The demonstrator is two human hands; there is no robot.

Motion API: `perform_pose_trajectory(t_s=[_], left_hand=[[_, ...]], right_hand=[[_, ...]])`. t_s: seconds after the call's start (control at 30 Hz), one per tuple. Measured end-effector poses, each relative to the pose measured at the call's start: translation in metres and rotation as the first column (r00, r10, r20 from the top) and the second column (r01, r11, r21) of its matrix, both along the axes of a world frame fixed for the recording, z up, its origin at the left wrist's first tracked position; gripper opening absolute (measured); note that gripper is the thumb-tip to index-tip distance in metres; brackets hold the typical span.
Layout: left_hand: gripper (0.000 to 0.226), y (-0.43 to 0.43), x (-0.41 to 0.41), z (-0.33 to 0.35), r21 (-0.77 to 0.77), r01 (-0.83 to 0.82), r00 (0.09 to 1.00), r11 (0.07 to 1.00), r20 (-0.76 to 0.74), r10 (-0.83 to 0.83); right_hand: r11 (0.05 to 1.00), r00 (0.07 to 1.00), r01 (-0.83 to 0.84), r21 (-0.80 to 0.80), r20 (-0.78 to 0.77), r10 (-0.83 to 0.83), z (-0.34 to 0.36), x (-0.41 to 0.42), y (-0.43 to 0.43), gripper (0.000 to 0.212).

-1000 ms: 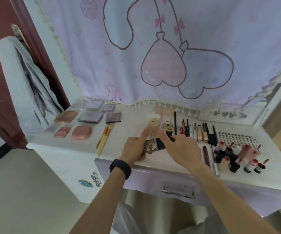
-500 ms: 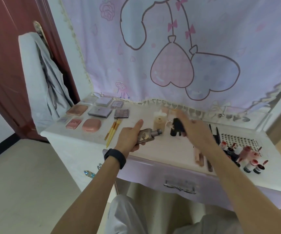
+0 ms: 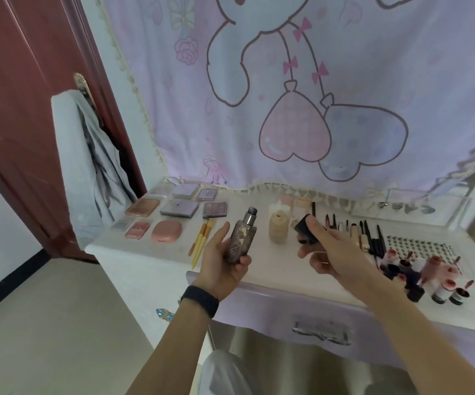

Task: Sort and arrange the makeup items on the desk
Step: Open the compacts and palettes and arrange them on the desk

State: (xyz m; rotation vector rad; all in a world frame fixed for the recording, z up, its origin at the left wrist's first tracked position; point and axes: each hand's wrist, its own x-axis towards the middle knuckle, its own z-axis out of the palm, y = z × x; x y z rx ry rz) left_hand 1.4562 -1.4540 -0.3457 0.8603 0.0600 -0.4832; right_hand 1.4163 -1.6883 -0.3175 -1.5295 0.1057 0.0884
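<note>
My left hand point(image 3: 222, 263) grips a brown spray bottle point(image 3: 240, 240) upright above the desk's front, its grey nozzle bare. To its right my right hand point(image 3: 326, 252) holds the bottle's black cap point(image 3: 306, 229) between thumb and fingers, a short way from the nozzle. A beige foundation bottle point(image 3: 278, 228) stands on the white desk point(image 3: 259, 263) between the two hands. Palettes and compacts point(image 3: 179, 208) lie in rows at the left, with yellow brushes point(image 3: 202, 242) beside them. Pencils and lipsticks point(image 3: 356, 230) lie in a row at the right.
Several small red-capped bottles point(image 3: 430, 280) crowd the desk's right front, behind them a sheet of studs point(image 3: 418, 246). A pink cartoon curtain point(image 3: 302, 109) hangs behind the desk. A grey garment point(image 3: 88, 166) hangs on the red door point(image 3: 17, 109) at left. A drawer handle point(image 3: 320, 332) sits below.
My right hand pulled the black cap off the spray bottle and drew it to the right. My left hand tilted the bottle from lying sideways to upright. The camera moved closer.
</note>
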Motion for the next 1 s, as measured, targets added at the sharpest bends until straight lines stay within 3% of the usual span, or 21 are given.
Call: perform_pose_trajectory(t_s=[0.07,0.2,0.37,0.5,0.67,0.8,0.9,1.0], left_hand=[[0.03,0.001,-0.002,-0.002,-0.015,0.0,1.0,1.0,0.027,0.001],[0.039,-0.004,-0.001,-0.008,0.106,0.012,0.992,0.994,0.122,-0.025],[0.05,-0.011,-0.004,-0.014,0.301,-0.035,0.977,0.953,0.212,-0.031],[0.04,-0.014,-0.004,-0.02,0.575,-0.186,0.911,0.797,0.405,-0.08],[0.036,-0.029,0.001,-0.022,0.635,-0.3,0.873,0.712,0.484,-0.064],[0.042,-0.051,0.006,-0.03,0.725,-0.441,0.829,0.529,0.554,-0.069],[0.033,-0.067,0.009,-0.037,0.757,-0.525,0.798,0.389,0.597,-0.084],[0.024,-0.076,0.013,-0.044,0.76,-0.555,0.791,0.338,0.608,-0.069]], right_hand=[[1.0,1.0,0.011,-0.029,-0.011,-0.011,-0.004,-0.002,0.0,0.074],[0.997,0.997,0.062,-0.053,-0.033,-0.064,-0.009,-0.008,-0.005,0.068],[0.986,0.985,0.167,-0.022,0.034,-0.166,-0.013,-0.015,-0.013,0.041],[0.95,0.955,0.284,-0.13,0.125,-0.269,-0.021,-0.015,-0.023,0.036],[0.886,0.948,0.314,-0.342,0.163,-0.273,-0.034,-0.007,-0.031,0.022],[0.752,0.962,0.275,-0.599,0.17,-0.216,-0.044,0.002,-0.027,0.023],[0.647,0.971,0.241,-0.724,0.187,-0.152,-0.045,0.01,-0.02,0.029],[0.588,0.976,0.216,-0.78,0.187,-0.112,-0.043,0.017,-0.013,0.03]])
